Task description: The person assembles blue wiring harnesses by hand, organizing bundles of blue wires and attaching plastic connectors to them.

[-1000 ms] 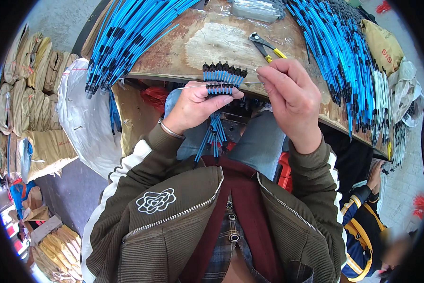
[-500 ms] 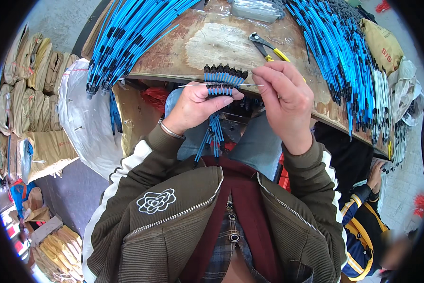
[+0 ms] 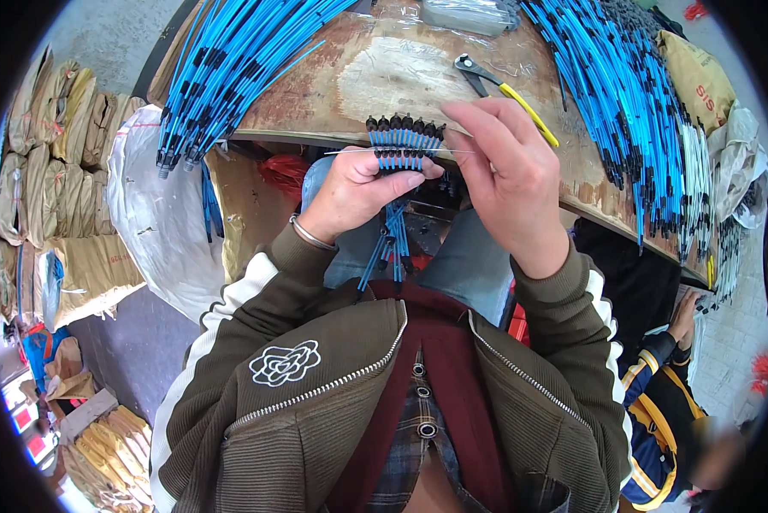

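My left hand [image 3: 363, 190] is closed around a row of short blue tubes [image 3: 412, 139] with black fittings, its thumb lying across their near side. The tubes stand side by side, black ends upward. Crossing the row sideways is a thin, straight metal wire [image 3: 446, 150], which sticks out on both sides. My right hand [image 3: 516, 175] is beside the wire's right end, fingers apart and index finger stretched toward the row. Whether a finger touches the wire end is hard to make out. Below, more blue tubes [image 3: 390, 244] hang down over my lap.
Yellow-handled pliers [image 3: 525, 111] lie on the worn wooden table [image 3: 384, 81] beyond my right hand. Large bundles of blue tubes lie at left [image 3: 230, 77] and right [image 3: 606, 103]. A white sack [image 3: 149, 197] stands left. A co-worker's hand [image 3: 683, 316] shows at lower right.
My right hand has shifted slightly left, and its fingers have spread from a closer pinch. The wire reaches farther out to the left. My left hand has barely moved.
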Motion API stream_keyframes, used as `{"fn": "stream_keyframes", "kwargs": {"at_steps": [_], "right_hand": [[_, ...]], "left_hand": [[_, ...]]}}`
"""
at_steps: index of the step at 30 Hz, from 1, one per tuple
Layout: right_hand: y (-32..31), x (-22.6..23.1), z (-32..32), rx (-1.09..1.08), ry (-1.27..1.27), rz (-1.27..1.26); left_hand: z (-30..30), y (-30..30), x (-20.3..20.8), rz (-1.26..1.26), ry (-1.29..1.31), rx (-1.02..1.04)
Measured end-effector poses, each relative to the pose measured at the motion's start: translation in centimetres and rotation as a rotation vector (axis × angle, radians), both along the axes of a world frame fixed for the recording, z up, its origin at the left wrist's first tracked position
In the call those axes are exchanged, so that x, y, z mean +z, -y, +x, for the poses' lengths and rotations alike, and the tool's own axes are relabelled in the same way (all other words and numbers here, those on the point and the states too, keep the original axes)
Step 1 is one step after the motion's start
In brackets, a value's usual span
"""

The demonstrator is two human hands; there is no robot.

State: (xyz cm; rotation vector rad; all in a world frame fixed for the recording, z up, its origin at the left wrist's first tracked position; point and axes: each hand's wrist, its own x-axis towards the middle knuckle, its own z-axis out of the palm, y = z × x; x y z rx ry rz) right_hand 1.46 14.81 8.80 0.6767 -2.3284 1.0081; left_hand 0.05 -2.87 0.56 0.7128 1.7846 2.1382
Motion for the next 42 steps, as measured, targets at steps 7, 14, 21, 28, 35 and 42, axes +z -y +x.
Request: {"fn": "stream_keyframes", "kwargs": {"at_steps": [7, 14, 21, 28, 35, 42], "right_hand": [[-0.4, -0.8, -0.8, 0.136, 0.157, -0.054], [0.0, -0.4, -1.2, 0.215, 0.248, -0.138], [-0.3, 0.1, -1.8, 0.27, 0.138, -0.011], [0.6, 0.2, -1.7, 0.222, 0.022, 0.062], [0.9, -0.2, -1.9, 0.22, 0.075, 0.008], [1.4, -0.3, -1.8, 0.23, 0.091, 0.052]], "left_hand": [[-0.1, 0.3, -0.5, 0.03, 0.028, -0.004], [0.0, 0.6, -0.1, 0.048, 0.045, 0.005], [-0.1, 1.0, 0.0, -0.034, -0.037, 0.0], [-0.1, 1.3, 0.5, -0.081, -0.105, 0.027], [-0.1, 1.4, 0.4, -0.014, -0.015, 0.012], [-0.4, 1.9, 0.0, -0.081, -0.118, 0.01]]}}
